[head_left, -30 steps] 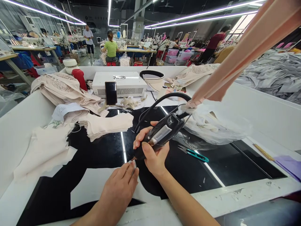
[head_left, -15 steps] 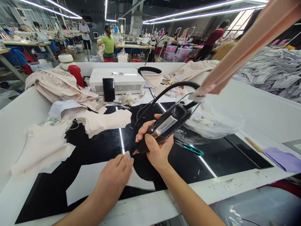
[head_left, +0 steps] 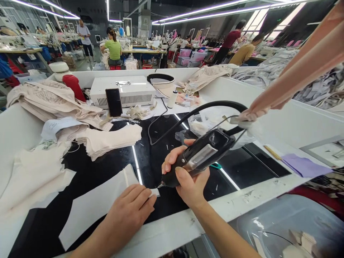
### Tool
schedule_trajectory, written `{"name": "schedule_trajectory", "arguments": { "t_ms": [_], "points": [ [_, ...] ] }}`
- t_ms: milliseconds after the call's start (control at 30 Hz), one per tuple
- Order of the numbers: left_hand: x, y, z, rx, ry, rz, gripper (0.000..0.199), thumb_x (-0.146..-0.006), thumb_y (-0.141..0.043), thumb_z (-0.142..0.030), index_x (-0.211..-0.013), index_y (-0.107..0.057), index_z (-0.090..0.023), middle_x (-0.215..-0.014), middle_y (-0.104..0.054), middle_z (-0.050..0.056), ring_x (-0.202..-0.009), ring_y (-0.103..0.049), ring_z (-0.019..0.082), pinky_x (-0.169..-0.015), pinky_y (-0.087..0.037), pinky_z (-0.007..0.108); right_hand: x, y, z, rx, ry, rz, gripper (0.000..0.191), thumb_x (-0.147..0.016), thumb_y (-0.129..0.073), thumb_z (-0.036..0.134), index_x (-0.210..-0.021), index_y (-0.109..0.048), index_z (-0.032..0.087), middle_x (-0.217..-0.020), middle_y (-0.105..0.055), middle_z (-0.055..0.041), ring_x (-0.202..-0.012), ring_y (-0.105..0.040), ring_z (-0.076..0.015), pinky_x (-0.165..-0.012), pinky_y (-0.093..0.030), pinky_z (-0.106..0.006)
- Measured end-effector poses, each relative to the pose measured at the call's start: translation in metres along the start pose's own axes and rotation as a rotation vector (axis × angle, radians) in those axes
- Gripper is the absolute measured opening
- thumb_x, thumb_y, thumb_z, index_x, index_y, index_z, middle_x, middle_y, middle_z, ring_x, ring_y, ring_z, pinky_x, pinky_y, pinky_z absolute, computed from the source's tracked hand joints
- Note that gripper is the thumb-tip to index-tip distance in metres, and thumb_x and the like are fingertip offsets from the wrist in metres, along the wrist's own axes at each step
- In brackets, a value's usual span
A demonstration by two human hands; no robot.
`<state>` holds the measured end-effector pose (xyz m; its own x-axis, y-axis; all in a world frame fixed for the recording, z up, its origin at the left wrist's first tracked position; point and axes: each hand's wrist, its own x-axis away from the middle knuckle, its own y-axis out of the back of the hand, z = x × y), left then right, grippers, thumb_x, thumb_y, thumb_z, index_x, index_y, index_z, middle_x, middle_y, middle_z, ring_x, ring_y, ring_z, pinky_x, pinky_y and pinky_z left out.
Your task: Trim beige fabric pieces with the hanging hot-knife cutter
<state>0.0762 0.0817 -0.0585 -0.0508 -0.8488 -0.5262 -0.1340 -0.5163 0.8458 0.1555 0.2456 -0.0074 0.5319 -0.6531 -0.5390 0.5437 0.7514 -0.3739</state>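
My right hand is wrapped round a black corded handheld tool with a silver plate on its side. Its small metal tip points down left, close to the end of a pale fabric panel. My left hand presses on this panel with bent fingers held together; a short white end sticks out past the fingertips, by the tip. From the tool's rear a thick black cable loops left, and a pink cloth strap tied there runs up right. Teal thread snips lie partly hidden behind the tool.
Stacked cream fabric pieces and loose fabric lie left on the black board. Behind stand a phone, a white vented box and a thread spool. Purple cloth lies right. White walls edge the table; people sit and stand beyond.
The view has shifted to the right. The fabric panel has turned, its far end now showing beyond my left hand. The tool has moved right and covers most of the snips.
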Motion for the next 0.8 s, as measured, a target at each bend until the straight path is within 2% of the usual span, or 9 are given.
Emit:
{"name": "schedule_trajectory", "arguments": {
  "t_ms": [167,367,800],
  "points": [
    [0.0038,-0.0085,0.0007,-0.016,-0.029,0.024,0.029,-0.109,-0.039,-0.022,-0.116,-0.065,-0.012,-0.106,-0.071,0.007,-0.099,-0.068,0.023,-0.095,-0.054,0.039,0.0047,-0.0004,-0.0022,0.007,0.001,0.014,0.045,-0.087,-0.078,0.034,-0.125,-0.053,0.032,-0.084,-0.062,0.0033,-0.059,-0.060,-0.0121,-0.050,-0.053,-0.027],
    [0.0050,-0.0094,0.0040,-0.038,-0.005,0.054,0.032,-0.110,-0.037,-0.026,-0.119,-0.064,-0.012,-0.108,-0.071,0.009,-0.100,-0.068,0.023,-0.095,-0.055,0.041,0.0051,-0.0023,-0.0033,0.028,-0.004,0.004,0.044,-0.086,-0.078,0.035,-0.122,-0.052,0.031,-0.083,-0.061,0.0040,-0.058,-0.057,-0.0115,-0.049,-0.053,-0.026],
    [0.0068,-0.0086,0.0084,-0.049,0.005,0.102,0.029,-0.108,-0.040,-0.024,-0.122,-0.063,-0.012,-0.111,-0.070,0.009,-0.102,-0.067,0.024,-0.099,-0.054,0.043,0.0025,-0.0041,-0.0027,0.048,-0.007,-0.015,0.045,-0.085,-0.079,0.038,-0.119,-0.051,0.030,-0.081,-0.061,0.0039,-0.056,-0.057,-0.0121,-0.046,-0.051,-0.026]
  ]
}}
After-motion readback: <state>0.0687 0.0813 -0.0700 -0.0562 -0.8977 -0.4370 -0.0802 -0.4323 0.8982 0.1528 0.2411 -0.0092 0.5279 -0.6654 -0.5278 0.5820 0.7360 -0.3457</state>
